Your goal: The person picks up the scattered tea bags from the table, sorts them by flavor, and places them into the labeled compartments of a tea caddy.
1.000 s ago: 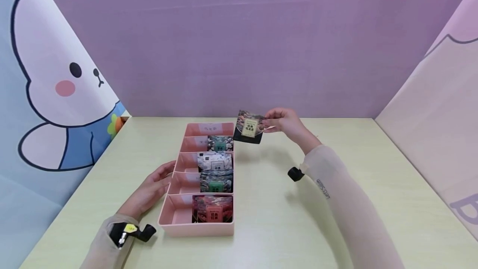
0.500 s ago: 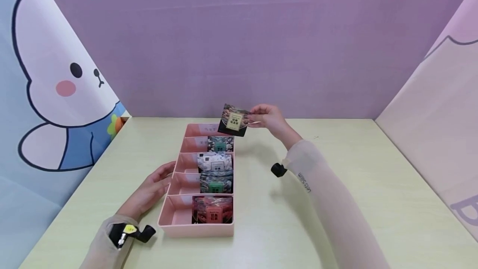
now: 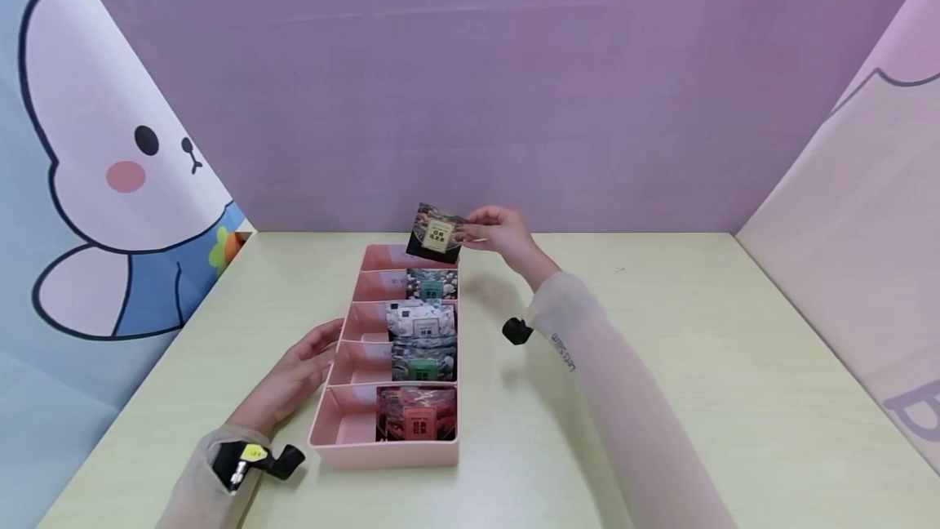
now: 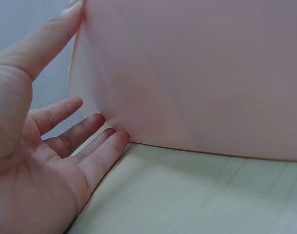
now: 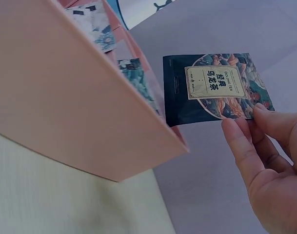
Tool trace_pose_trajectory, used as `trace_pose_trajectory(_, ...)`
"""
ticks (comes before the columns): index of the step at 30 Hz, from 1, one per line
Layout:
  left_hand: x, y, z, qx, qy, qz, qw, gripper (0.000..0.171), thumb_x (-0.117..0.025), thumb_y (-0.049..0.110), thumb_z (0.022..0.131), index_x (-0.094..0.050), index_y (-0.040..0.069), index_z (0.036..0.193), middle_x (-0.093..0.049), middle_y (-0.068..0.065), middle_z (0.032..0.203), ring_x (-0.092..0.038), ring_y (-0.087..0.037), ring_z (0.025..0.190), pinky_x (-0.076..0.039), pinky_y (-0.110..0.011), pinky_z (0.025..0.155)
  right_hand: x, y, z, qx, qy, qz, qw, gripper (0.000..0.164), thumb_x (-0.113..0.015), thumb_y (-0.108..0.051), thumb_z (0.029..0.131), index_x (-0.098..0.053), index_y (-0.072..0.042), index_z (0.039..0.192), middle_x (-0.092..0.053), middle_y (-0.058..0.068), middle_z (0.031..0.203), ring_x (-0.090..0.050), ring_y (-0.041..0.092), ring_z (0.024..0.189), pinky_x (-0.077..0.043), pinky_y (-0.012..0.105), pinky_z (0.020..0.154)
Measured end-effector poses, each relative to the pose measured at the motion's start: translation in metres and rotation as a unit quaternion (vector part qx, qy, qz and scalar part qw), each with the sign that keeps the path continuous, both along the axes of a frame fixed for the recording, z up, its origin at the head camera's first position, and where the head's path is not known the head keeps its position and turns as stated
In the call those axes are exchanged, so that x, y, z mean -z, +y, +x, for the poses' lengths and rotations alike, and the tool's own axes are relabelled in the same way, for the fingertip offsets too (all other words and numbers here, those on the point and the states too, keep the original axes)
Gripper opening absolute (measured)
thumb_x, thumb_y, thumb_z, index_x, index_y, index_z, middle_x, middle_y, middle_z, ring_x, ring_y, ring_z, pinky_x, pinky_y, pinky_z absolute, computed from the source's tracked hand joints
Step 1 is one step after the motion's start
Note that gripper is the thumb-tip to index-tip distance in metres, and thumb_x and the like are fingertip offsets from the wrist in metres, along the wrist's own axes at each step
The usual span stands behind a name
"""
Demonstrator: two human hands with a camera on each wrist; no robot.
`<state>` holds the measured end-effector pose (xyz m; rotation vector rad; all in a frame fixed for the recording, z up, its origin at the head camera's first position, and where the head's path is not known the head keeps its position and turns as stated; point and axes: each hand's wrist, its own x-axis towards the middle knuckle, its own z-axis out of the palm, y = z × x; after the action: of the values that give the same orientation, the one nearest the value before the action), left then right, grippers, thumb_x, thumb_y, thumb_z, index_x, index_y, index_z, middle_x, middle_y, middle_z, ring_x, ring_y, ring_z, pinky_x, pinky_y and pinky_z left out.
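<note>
My right hand (image 3: 503, 237) pinches an oolong tea packet (image 3: 435, 233) by its right edge, between thumb and fingers. Dark, with a cream label, the tea packet (image 5: 216, 87) hangs tilted over the farthest compartment of a pink divided box (image 3: 389, 454). My left hand (image 3: 297, 367) is at the box's left side. Its thumb touches the wall near the top and the fingertips reach the lower wall in the left wrist view, fingers (image 4: 97, 161) loosely extended. In the other compartments lie a red packet (image 3: 416, 415), green-labelled packets (image 3: 424, 362) and white packets (image 3: 422, 319).
The box stands on a pale wooden table (image 3: 661, 382). Behind it rises a purple backdrop (image 3: 514, 88), with a cartoon-printed panel (image 3: 110, 268) at left and a pale panel (image 3: 866, 235) at right. Another dark floral packet (image 3: 432, 284) sits in the second compartment from the back.
My right hand has carried the tea packet leftward, from beside the box to over its farthest compartment. The left hand and the box have stayed in place.
</note>
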<state>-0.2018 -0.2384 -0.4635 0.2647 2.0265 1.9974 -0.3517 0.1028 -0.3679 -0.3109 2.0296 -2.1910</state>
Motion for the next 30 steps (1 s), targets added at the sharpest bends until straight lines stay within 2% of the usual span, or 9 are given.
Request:
trace_pose_trajectory(4, 0.002, 0.000, -0.002, 0.004, 0.005, -0.003, 1.0000, 0.063, -0.051, 0.014, 0.104, -0.018, -0.004, 0.155, -0.025, -0.023, 0.153, -0.051, -0.002, 0.119, -0.046, -0.022, 0.098, 0.007, -0.006, -0.002, -0.002, 0.004, 0.006, 1.000, 0.010, -0.059, 0.009, 0.095, -0.063, 0.007, 0.104, -0.066, 0.006, 0.089, -0.067, 0.015, 0.076, -0.054, 0.049, 0.090)
trace_pose_trajectory(6, 0.003, -0.001, -0.003, 0.005, 0.007, -0.004, 1.0000, 0.062, -0.051, 0.014, 0.105, -0.019, -0.003, 0.155, -0.026, -0.023, 0.152, -0.051, -0.003, 0.120, -0.046, -0.022, 0.098, 0.010, -0.009, -0.002, -0.005, 0.007, 0.022, 1.000, 0.010, -0.061, 0.007, 0.095, -0.064, 0.007, 0.104, -0.067, 0.006, 0.087, -0.067, 0.015, 0.075, -0.051, 0.053, 0.093)
trace_pose_trajectory(11, 0.005, -0.002, -0.003, 0.003, 0.006, -0.012, 0.9999, 0.062, -0.052, 0.016, 0.105, -0.020, -0.002, 0.155, -0.026, -0.023, 0.154, -0.050, -0.003, 0.120, -0.046, -0.021, 0.098, 0.016, -0.013, -0.001, -0.019, 0.008, 0.075, 0.997, 0.012, -0.063, 0.003, 0.095, -0.065, 0.007, 0.106, -0.066, 0.009, 0.087, -0.067, 0.018, 0.076, -0.050, 0.057, 0.093)
trace_pose_trajectory(20, 0.004, -0.003, -0.002, 0.004, 0.006, -0.019, 0.9998, 0.062, -0.051, 0.017, 0.105, -0.020, -0.001, 0.155, -0.025, -0.024, 0.154, -0.050, -0.002, 0.119, -0.045, -0.020, 0.098, 0.028, -0.017, 0.002, 0.000, 0.045, 0.154, 0.987, 0.014, -0.066, -0.004, 0.095, -0.069, 0.004, 0.106, -0.070, 0.014, 0.097, -0.068, 0.028, 0.089, -0.055, 0.052, 0.087)
trace_pose_trajectory(26, 0.003, -0.003, -0.002, 0.001, 0.006, -0.011, 0.9999, 0.062, -0.051, 0.016, 0.105, -0.019, -0.003, 0.155, -0.026, -0.023, 0.153, -0.050, -0.001, 0.119, -0.046, -0.021, 0.098, 0.035, -0.022, 0.002, 0.021, 0.072, 0.181, 0.981, 0.012, -0.070, -0.007, 0.093, -0.071, 0.002, 0.101, -0.066, 0.012, 0.092, -0.066, 0.032, 0.085, -0.055, 0.054, 0.083)
trace_pose_trajectory(30, 0.002, -0.002, -0.001, -0.002, 0.006, -0.012, 0.9999, 0.062, -0.051, 0.016, 0.105, -0.019, -0.003, 0.155, -0.027, -0.022, 0.152, -0.050, -0.001, 0.119, -0.046, -0.021, 0.098, 0.041, -0.023, 0.003, 0.022, 0.066, 0.206, 0.976, 0.012, -0.070, -0.011, 0.093, -0.072, -0.001, 0.100, -0.066, 0.009, 0.091, -0.066, 0.029, 0.082, -0.057, 0.051, 0.081)
